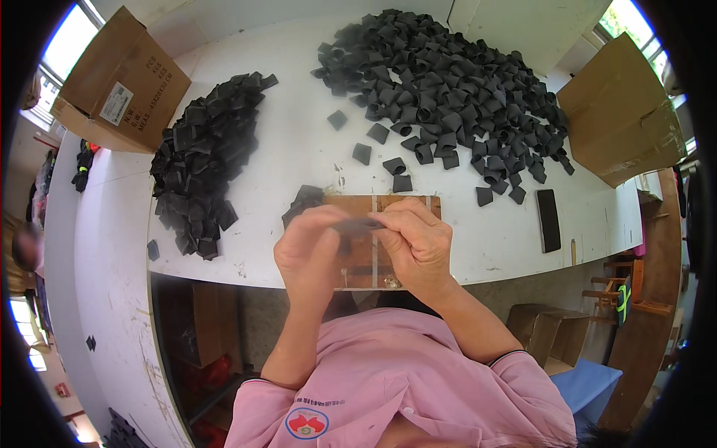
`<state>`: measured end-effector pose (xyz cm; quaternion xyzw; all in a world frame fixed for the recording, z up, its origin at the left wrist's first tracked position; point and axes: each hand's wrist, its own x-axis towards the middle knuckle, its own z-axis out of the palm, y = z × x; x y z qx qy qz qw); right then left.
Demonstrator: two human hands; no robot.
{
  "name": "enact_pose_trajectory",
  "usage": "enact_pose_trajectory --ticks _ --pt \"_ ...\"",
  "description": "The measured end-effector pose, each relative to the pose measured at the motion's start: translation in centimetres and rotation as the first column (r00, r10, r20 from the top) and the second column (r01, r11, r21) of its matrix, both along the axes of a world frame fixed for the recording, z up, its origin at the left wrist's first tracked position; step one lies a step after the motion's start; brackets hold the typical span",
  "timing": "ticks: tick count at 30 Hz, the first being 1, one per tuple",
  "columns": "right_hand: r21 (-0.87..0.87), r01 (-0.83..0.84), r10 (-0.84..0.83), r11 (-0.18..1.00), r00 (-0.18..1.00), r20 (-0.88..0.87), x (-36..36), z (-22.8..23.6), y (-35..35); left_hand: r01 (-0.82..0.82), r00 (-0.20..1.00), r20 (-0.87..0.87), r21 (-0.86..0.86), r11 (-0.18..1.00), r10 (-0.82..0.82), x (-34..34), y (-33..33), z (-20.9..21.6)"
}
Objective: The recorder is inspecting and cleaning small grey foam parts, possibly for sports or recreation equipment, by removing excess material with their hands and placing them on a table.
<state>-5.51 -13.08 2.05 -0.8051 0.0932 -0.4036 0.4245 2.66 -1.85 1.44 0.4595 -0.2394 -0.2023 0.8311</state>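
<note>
My right hand (420, 237) pinches the right end of a small dark grey, tube-like piece (360, 224) between thumb and fingertips. At the piece's other end my left hand (305, 243) is closed on it, slightly smeared by motion. Both hands are over a brown wooden board (407, 203) with pale strips at the table's near edge. Just beyond my left hand lies a small stack of flat dark pieces (305, 200). The held piece is blurred, and my fingers hide part of it.
A large heap of short dark tubes (448, 97) covers the far right of the white table (291, 149). Flattened dark pieces (205, 157) are piled at left. Cardboard boxes stand at the left (123, 82) and right (624, 112). A black phone (548, 220) lies near the right edge.
</note>
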Motion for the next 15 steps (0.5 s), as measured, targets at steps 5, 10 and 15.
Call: enact_pose_trajectory --ticks 5,10,15 --pt "0.080 -0.072 0.074 0.994 0.997 -0.024 -0.2 0.2 -0.4 -0.052 0.928 0.369 0.239 0.970 -0.041 1.3 -0.3 0.3" --pt "0.315 -0.220 0.256 0.923 0.963 -0.079 -0.4 1.2 -1.4 -0.320 0.623 0.782 0.280 0.905 -0.022 1.4 -0.8 2.3" --pt "0.013 -0.164 0.165 0.986 0.976 -0.145 0.2 0.5 -1.4 -0.247 0.796 0.605 0.287 0.925 0.025 1.8 -0.3 0.0"
